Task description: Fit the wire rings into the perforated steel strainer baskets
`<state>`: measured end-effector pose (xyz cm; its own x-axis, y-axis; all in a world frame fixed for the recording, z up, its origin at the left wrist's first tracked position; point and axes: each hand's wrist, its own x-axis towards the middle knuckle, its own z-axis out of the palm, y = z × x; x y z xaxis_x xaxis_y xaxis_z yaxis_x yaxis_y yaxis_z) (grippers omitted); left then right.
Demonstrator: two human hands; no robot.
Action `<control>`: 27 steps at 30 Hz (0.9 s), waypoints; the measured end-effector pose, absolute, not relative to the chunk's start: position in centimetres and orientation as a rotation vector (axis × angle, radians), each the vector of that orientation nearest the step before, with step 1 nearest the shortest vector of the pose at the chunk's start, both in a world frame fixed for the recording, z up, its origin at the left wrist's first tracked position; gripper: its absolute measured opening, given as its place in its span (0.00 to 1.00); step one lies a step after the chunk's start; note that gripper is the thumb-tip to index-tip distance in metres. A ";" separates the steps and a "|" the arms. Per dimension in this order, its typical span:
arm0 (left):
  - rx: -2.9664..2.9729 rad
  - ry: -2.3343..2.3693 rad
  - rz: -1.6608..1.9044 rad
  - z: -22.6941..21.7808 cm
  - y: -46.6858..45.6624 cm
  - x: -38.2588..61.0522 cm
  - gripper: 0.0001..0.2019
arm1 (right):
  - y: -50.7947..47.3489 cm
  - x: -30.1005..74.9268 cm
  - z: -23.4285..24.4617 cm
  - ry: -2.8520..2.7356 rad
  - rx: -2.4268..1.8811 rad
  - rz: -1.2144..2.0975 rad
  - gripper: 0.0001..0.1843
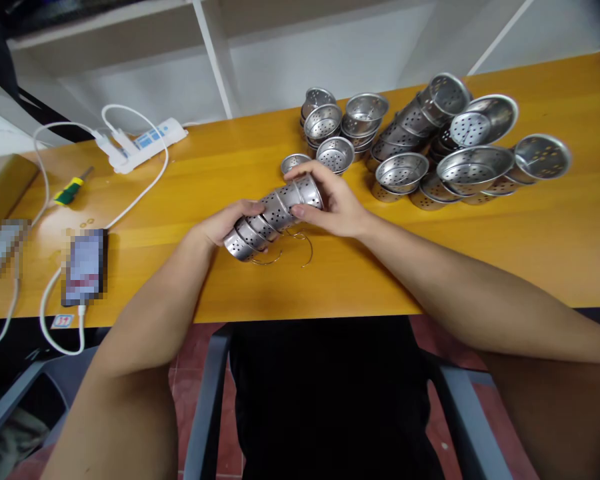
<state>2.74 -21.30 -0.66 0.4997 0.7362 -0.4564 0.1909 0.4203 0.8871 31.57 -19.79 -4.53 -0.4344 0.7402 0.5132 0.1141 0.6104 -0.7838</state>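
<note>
A tilted stack of perforated metal cups (276, 215) is held between my two hands above the table. My left hand (233, 223) is closed around the lower left part, near the cup bottoms. At the upper right end, my right hand (333, 203) grips the stack with its thumb in front and fingers over the top. Thin bent wire rings (307, 252) lie on the table just beneath the stack. Behind my right hand sit more perforated metal cups (335, 155), several nested in piles.
Larger nested strainer cups (475, 167) crowd the right side of the wooden table (260, 293). To the left are a power strip (147, 145) with white cables, a green-and-yellow screwdriver (70, 190) and a phone (85, 267) on a cable. A shelf stands behind.
</note>
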 end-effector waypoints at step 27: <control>1.201 0.951 0.655 -0.8 -20.6 2.5 0.35 | -20.6 31.2 -3.6 -2.060 -0.595 0.533 0.40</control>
<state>2.54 -20.55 -0.78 0.4739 0.8420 -0.2580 0.0594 0.2617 0.9633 31.21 -20.64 -3.57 -0.4807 0.5945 0.6446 0.2073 0.7913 -0.5752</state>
